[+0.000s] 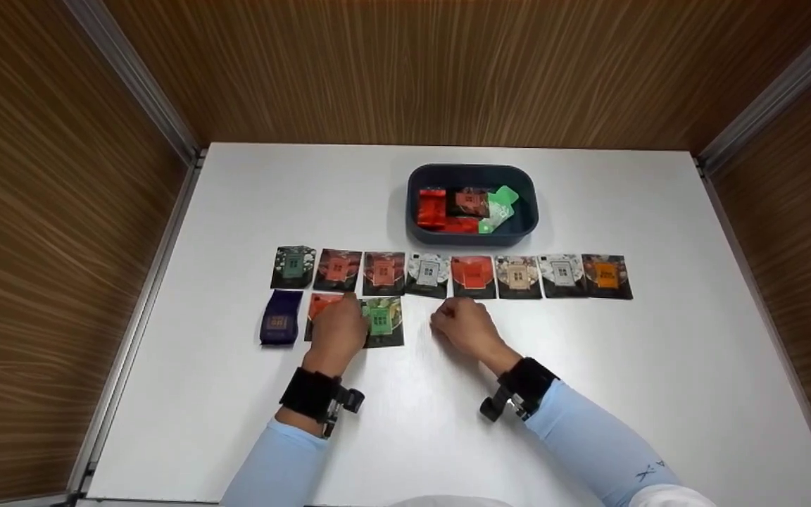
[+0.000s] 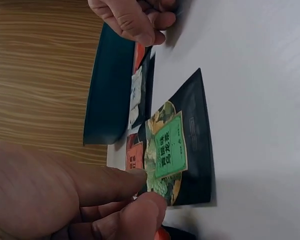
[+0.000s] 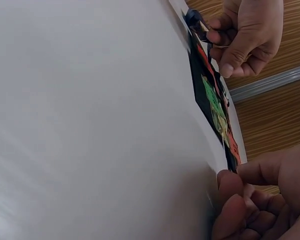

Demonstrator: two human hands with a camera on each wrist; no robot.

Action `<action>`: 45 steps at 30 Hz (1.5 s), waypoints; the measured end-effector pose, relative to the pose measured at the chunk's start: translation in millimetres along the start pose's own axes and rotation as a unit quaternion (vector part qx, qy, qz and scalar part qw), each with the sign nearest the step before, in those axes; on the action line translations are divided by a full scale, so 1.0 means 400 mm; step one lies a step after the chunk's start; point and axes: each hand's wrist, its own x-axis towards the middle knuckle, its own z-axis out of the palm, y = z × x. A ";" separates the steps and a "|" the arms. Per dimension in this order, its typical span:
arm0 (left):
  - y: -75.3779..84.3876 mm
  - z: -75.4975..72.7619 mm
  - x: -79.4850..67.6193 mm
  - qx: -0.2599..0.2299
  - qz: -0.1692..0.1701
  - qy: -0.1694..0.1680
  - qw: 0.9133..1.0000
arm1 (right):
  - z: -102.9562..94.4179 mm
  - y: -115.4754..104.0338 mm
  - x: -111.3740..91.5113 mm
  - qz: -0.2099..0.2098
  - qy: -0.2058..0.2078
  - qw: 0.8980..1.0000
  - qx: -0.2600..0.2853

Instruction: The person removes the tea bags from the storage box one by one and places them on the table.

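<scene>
My left hand (image 1: 338, 331) hovers over an orange-and-black tea packet (image 1: 321, 304), partly covering it. Its fingers are loosely curled, with fingertips at the edge of a green-labelled oolong tea packet (image 1: 381, 322). In the left wrist view that green-labelled packet (image 2: 171, 150) lies flat, its near edge overlapped by the thumb and finger. Right of it, my right hand (image 1: 469, 327) rests low over the white table, fingers loosely bent, nothing held. Both hands appear in the right wrist view, the left hand (image 3: 252, 37) beyond the packets. A dark purple pouch (image 1: 280, 318) lies left of the left hand.
Several tea packets form a row behind the hands, from a dark green one (image 1: 294, 267) to an orange-labelled one (image 1: 607, 276). Behind them stands a dark blue bin (image 1: 472, 239) holding red, black and green packets. Wood-grain panels (image 1: 405, 77) enclose the table (image 1: 624, 394).
</scene>
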 end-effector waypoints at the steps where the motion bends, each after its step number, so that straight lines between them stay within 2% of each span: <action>1: 0.009 0.005 0.004 -0.002 0.000 -0.008 1.000 | -0.005 -0.001 0.002 -0.001 0.003 1.000 0.001; 7: 0.068 0.050 0.012 -0.021 0.007 -0.055 0.998 | -0.037 -0.007 0.019 -0.015 0.017 1.000 -0.001; 14: 0.134 0.043 0.052 -0.033 0.070 -0.037 0.996 | -0.109 -0.010 0.051 -0.027 0.034 0.999 0.008; 21: 0.210 0.014 0.140 -0.030 0.132 -0.019 0.991 | -0.184 -0.017 0.108 -0.042 0.056 0.997 -0.007; 26: 0.262 -0.015 0.208 -0.008 0.151 -0.018 0.988 | -0.230 -0.034 0.156 -0.055 0.068 0.996 -0.020; 30: 0.294 -0.025 0.261 0.020 0.166 -0.018 0.986 | -0.267 -0.043 0.194 -0.053 0.069 0.996 -0.020; 36: 0.314 -0.013 0.325 0.027 0.173 -0.010 0.985 | -0.306 -0.029 0.263 -0.034 0.079 0.996 -0.032; 45: 0.319 0.025 0.383 0.019 0.160 -0.037 0.986 | -0.325 0.010 0.364 0.019 0.074 0.994 -0.078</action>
